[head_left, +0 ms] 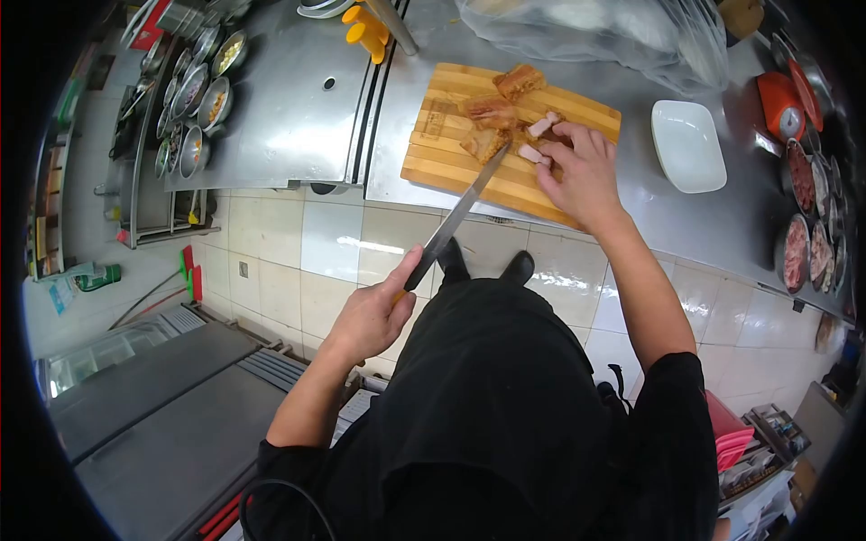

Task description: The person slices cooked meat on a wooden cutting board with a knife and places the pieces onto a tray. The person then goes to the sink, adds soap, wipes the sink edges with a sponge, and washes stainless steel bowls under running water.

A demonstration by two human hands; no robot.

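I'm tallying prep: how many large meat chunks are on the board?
3: a far chunk, a middle chunk, a near chunk beside the knife; the right hand may hide more.

This looks like a work kitchen, because there is a shiny metal bench, a wooden cutting board with meat, lots of metal bowls of food on the left and right, and an orange scale.
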